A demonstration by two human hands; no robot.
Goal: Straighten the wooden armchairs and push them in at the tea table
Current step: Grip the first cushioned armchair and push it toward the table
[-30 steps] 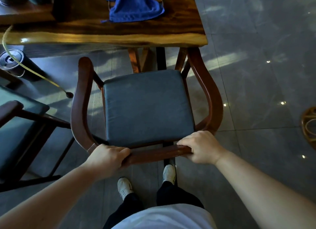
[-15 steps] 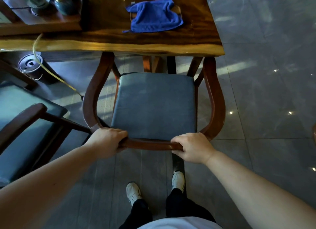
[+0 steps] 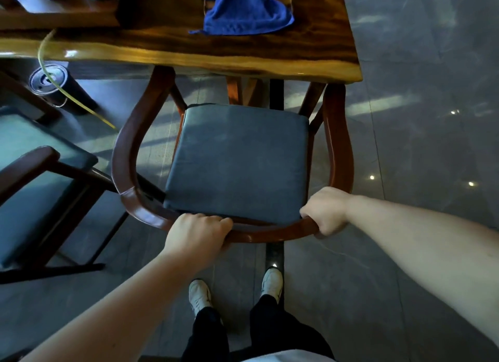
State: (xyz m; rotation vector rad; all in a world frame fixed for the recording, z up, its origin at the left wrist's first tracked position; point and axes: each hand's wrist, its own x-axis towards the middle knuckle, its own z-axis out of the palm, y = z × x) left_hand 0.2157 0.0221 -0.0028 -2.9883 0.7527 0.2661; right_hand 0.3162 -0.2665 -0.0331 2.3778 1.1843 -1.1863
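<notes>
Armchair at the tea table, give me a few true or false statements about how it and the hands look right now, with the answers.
1. Both hands grip the armchair's curved back rail. True: the left hand and the right hand are each closed on the armchair.
2. The front tips of the armrests sit under the edge of the tea table. True.
3. A red cloth lies on the seat cushion. False: the seat cushion is bare; a blue cloth lies on the table.
4. There is no other chair in view. False: a second armchair stands to the left, angled away from the table.
</notes>
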